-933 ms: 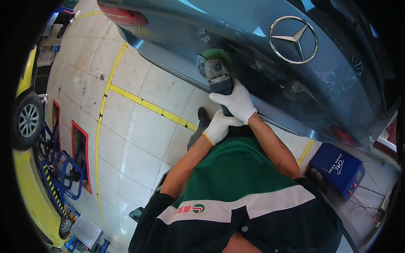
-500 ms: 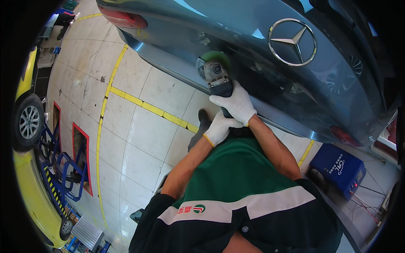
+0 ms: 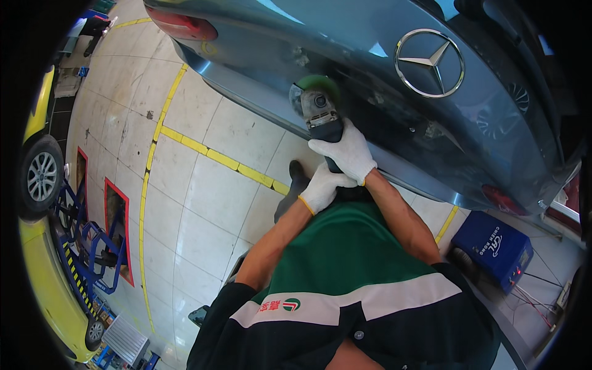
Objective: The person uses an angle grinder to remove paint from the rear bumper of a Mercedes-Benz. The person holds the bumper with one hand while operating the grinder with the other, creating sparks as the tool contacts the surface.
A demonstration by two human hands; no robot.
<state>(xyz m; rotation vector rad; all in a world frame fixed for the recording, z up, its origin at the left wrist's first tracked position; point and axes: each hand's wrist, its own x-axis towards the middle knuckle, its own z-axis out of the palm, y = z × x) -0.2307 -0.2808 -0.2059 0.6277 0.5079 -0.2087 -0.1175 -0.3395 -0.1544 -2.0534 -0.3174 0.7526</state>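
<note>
Gloved fingers (image 3: pixel 353 135) wrapped around angle grinder (image 3: pixel 319 110)

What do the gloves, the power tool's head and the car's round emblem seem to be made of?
Gloves: probably knit fabric, matte white with yellow cuff edging.
Tool head: likely cast metal, dull grey and scuffed.
Emblem: mirror-bright and silvery, so chromed metal or chrome-plated plastic.

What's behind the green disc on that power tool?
Behind the green disc is the car's blue-grey back, with a dark patch showing beside it. The spot directly behind can't be seen: the disc and power tool's head cover it.
</note>
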